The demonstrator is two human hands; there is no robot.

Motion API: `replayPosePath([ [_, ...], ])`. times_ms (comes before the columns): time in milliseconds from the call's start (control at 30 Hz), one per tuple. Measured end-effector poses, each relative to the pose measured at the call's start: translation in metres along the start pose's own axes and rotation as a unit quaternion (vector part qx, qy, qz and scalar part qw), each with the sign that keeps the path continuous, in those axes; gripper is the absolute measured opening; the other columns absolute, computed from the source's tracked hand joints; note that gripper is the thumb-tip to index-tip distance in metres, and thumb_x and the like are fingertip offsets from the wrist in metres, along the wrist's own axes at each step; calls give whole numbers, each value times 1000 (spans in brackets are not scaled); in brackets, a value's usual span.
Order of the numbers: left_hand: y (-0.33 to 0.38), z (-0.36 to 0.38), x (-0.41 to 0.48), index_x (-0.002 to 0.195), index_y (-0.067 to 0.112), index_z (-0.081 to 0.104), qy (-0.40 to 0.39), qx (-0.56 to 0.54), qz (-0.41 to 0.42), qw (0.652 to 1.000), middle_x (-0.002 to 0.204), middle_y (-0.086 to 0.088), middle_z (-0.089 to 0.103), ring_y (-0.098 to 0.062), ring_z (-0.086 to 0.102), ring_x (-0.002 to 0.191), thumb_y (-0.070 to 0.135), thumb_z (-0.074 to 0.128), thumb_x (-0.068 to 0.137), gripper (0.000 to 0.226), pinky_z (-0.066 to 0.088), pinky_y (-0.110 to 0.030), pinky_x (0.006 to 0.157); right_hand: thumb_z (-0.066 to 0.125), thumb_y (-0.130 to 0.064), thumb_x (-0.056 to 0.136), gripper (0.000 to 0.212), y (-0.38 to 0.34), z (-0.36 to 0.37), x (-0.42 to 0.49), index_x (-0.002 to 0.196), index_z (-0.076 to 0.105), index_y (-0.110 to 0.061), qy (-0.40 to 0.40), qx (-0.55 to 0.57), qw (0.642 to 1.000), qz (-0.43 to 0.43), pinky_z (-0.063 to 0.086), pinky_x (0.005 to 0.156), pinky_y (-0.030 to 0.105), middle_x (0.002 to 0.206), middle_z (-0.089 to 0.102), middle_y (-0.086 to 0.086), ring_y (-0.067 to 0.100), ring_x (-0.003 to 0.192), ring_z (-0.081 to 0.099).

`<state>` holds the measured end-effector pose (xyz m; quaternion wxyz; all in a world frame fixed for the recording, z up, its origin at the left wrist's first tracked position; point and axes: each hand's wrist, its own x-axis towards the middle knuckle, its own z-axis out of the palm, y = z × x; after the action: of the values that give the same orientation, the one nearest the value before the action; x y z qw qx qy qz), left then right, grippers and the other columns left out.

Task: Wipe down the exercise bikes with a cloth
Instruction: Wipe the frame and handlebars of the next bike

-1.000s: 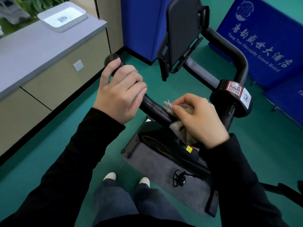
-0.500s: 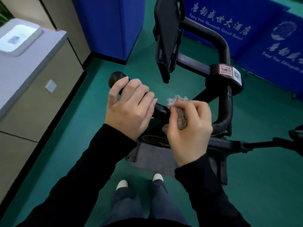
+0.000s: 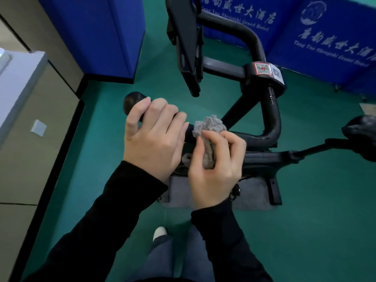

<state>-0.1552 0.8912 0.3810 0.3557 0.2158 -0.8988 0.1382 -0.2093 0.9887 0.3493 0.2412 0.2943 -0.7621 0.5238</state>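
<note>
Head view looks down on a green floor [image 3: 91, 159], which lies open on the near side of the exercise bike [image 3: 272, 123] and on its right side. To the left of the bike a beige cabinet [image 3: 30, 159] runs along the floor edge, with a strip of floor between them. Beyond the bike stand a blue locker [image 3: 97, 37] and blue banners [image 3: 329, 33] with white writing, close behind the handlebar loop. Under the bike lies a grey mat [image 3: 254, 198]. A black screen holder [image 3: 187, 47] rises tilted at the top of the bike. The left hand [image 3: 154, 139] is curled round the left bar of the bike, just behind its rounded end [image 3: 133, 100]. The right hand [image 3: 215, 169], just beside the left one, grips a bunched grey cloth [image 3: 209, 127] and holds it against the same bar; the top of the cloth sticks out above the fingers.
</note>
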Motion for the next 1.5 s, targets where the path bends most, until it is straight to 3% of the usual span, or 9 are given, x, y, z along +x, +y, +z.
replayPosePath([
  [333,0,-6,0,98,12,67,-36,-13,3,999,99,-4,65,-26,55,107,19,45,96,24,20,-37,102,64,1,82,11,-9,11,-22,91,62,6,128,20,976,177,41,86,12,96,53,21,15,93,55],
  [433,-3,-8,-1,101,11,67,-44,-9,15,999,101,-5,65,-26,53,109,18,43,98,25,20,-38,103,64,-3,83,16,-29,20,-30,95,56,-11,117,105,952,263,40,82,10,97,53,11,8,92,54],
  [533,-5,-9,-1,102,9,66,-52,-23,18,998,102,-7,65,-24,46,111,17,41,98,27,18,-38,103,65,-12,84,24,-34,18,-31,98,52,-25,128,251,873,398,46,78,13,100,57,-5,5,95,57],
  [667,-6,-10,-1,104,9,66,-65,-33,18,997,104,-7,64,-24,45,112,17,40,99,28,17,-38,104,72,-34,73,39,-33,13,-33,108,57,-26,135,360,732,562,48,96,26,115,63,1,10,115,58],
  [767,-7,-10,-1,106,10,66,-71,-33,22,997,106,-6,64,-24,45,113,18,40,98,28,15,-37,104,69,-29,81,34,-28,15,-33,112,62,-17,123,391,632,657,45,104,45,116,67,10,23,114,61],
  [867,-7,-12,-1,105,10,66,-68,-35,24,997,105,-6,65,-24,47,113,17,42,97,26,17,-38,104,60,-17,91,21,-24,17,-22,110,66,-11,118,418,588,683,47,100,49,106,71,12,27,104,66],
  [1067,-7,-13,0,106,12,65,-76,-26,26,996,106,-4,64,-23,46,114,19,41,97,27,13,-35,105,46,-20,97,35,-33,16,-18,131,54,-14,35,570,514,640,38,108,47,127,61,14,28,119,57],
  [1333,-9,-13,0,109,12,64,-91,-27,32,995,109,-4,63,-23,44,116,20,39,97,28,10,-34,108,53,5,89,24,-31,13,-21,112,61,1,-40,515,618,593,51,86,39,105,68,21,26,91,64],
  [1500,-8,-13,0,107,13,64,-83,-23,30,996,107,-4,63,-23,45,115,20,41,97,27,11,-34,107,57,8,86,15,-11,1,-20,96,65,0,28,428,712,556,50,83,42,88,69,15,25,83,64],
])
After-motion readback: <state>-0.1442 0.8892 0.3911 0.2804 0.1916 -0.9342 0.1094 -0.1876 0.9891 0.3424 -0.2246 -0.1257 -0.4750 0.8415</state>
